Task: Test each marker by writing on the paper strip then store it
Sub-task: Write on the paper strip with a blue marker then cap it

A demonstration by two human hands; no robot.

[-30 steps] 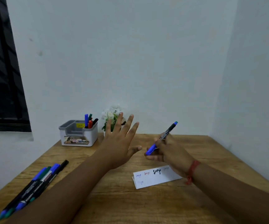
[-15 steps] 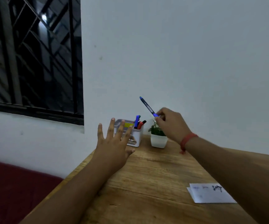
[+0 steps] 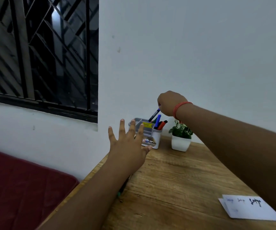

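Note:
My right hand [image 3: 170, 103] pinches a blue-capped marker [image 3: 154, 115] by its top end, the lower tip dipping into the grey and white organizer [image 3: 155, 138] at the table's far edge. Several markers [image 3: 159, 123], blue, red and black, stand in that same compartment. My left hand [image 3: 129, 146] hovers flat with fingers spread just in front of the organizer, holding nothing. The white paper strip [image 3: 250, 209] with handwriting lies at the near right of the wooden table [image 3: 175, 188]. My left forearm hides most of the untested markers; only a green tip [image 3: 118, 194] shows.
A small green plant in a white pot [image 3: 181, 138] stands right of the organizer. A white wall rises behind. A barred window [image 3: 42, 52] is at upper left, and a dark red cushion [image 3: 17, 188] lies below the table's left edge.
My right hand has carried the marker from above the paper strip to the organizer and tipped it downward into it. The view has swung left. My left hand stays spread.

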